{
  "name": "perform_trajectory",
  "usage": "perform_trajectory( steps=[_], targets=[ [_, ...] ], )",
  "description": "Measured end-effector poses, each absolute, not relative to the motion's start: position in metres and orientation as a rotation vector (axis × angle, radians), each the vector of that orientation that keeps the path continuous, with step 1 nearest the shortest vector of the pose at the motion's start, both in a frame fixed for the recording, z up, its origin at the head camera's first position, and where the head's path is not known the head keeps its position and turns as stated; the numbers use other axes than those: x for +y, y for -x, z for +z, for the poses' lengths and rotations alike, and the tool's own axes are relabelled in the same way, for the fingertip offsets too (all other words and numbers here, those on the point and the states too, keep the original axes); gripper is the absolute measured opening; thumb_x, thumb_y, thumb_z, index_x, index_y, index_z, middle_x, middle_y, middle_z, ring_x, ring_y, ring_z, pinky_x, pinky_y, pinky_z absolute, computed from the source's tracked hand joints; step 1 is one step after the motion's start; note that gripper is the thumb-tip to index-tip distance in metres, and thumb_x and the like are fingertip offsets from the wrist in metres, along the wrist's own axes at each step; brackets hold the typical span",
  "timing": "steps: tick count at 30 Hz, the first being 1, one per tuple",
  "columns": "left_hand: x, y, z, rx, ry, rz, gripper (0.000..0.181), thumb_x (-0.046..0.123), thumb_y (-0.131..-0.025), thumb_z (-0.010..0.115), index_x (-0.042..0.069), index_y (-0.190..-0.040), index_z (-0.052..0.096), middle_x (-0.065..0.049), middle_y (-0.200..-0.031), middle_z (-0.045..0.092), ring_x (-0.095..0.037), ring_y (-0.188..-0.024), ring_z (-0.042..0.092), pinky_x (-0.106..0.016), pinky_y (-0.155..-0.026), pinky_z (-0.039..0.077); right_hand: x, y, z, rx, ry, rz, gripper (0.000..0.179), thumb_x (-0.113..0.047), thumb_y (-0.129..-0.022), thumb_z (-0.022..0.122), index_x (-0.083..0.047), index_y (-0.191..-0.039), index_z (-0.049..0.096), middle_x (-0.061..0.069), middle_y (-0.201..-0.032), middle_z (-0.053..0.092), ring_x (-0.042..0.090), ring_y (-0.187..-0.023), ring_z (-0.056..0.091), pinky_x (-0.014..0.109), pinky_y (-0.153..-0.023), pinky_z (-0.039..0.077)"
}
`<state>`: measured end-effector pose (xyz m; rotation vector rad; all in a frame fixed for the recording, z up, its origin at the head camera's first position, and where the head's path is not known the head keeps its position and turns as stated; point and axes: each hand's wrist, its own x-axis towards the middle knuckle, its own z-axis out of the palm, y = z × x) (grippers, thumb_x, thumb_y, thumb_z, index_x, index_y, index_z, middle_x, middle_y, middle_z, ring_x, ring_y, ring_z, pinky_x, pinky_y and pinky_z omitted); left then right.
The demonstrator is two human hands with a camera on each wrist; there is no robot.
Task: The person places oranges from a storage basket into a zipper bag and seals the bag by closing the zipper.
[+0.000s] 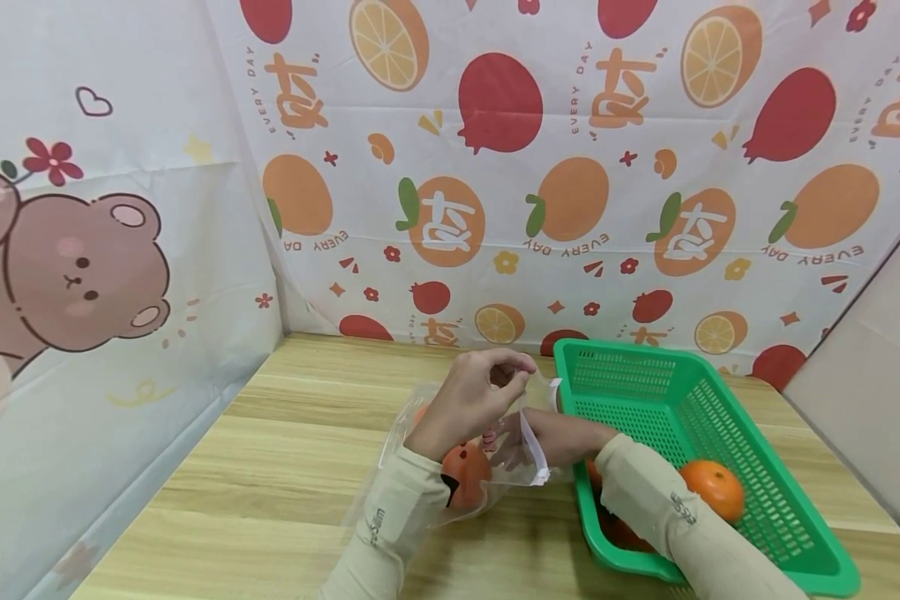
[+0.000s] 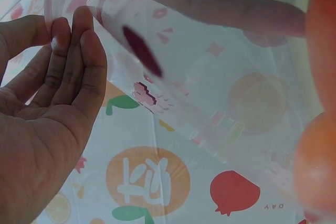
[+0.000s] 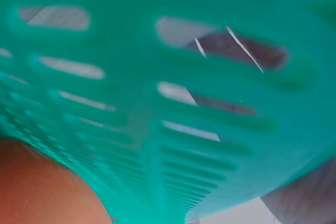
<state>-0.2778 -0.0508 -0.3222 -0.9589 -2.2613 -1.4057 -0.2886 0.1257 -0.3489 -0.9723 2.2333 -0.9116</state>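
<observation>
On the table, left of the basket, lies the clear bag with an orange showing through; expect limp, light, slippery film, best held by its stiffer zip edge. Your left hand pinches the bag's rim between thumb and fingertips. Your right hand reaches inside the mouth; I can't tell whether it grips anything. To the right, another orange sits in the green basket: probably firm, fairly weighty, smooth enough to roll. Cup it round the middle; a hard squeeze could bruise it.
</observation>
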Motion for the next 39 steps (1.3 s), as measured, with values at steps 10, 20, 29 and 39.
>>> perform_trajectory(
  steps=[10, 20, 29, 39],
  targets=[
    [-0.0512, 0.2784, -0.3232, -2.259, 0.979, -1.427, 0.012, 0.005, -0.097, 0.065, 0.003, -0.103, 0.075, -0.004, -0.096, 0.074, -0.006, -0.074, 0.064, -0.025, -0.069, 0.055, 0.124, 0.2885, -0.351, 2.201, 0.944, -0.908, 0.032, -0.001, -0.1, 0.06, -0.001, -0.132, 0.063, 0.012, -0.123, 0.071, 0.024, -0.113, 0.067, 0.033, -0.096, 0.053],
    [-0.0518, 0.2785, -0.3199, -2.247, 0.975, -1.434, 0.012, 0.004, -0.097, 0.065, 0.005, -0.102, 0.076, -0.003, -0.095, 0.074, -0.006, -0.073, 0.064, -0.027, -0.069, 0.056, 0.1256, 0.2911, -0.3503, 2.084, 0.959, -0.998, 0.037, 0.003, -0.1, 0.055, 0.006, -0.138, 0.055, 0.018, -0.132, 0.065, 0.026, -0.117, 0.066, 0.035, -0.099, 0.052],
    [-0.0513, 0.2802, -0.3213, -2.248, 0.985, -1.432, 0.012, 0.004, -0.097, 0.065, 0.004, -0.102, 0.076, -0.006, -0.097, 0.075, -0.006, -0.073, 0.065, -0.026, -0.069, 0.056, 0.1254, 0.2919, -0.3525, 2.082, 0.962, -0.983, 0.039, -0.008, -0.102, 0.059, -0.001, -0.14, 0.057, 0.007, -0.131, 0.067, 0.015, -0.12, 0.064, 0.027, -0.098, 0.049],
    [-0.0527, 0.2797, -0.3203, -2.257, 0.979, -1.432, 0.012, 0.005, -0.096, 0.066, 0.009, -0.101, 0.076, 0.002, -0.095, 0.073, -0.004, -0.072, 0.064, -0.025, -0.067, 0.055, 0.129, 0.2896, -0.3482, 2.25, 1.011, -1.048, 0.027, -0.004, -0.099, 0.063, 0.004, -0.124, 0.067, 0.015, -0.116, 0.072, 0.026, -0.103, 0.069, 0.03, -0.089, 0.056]
  ],
)
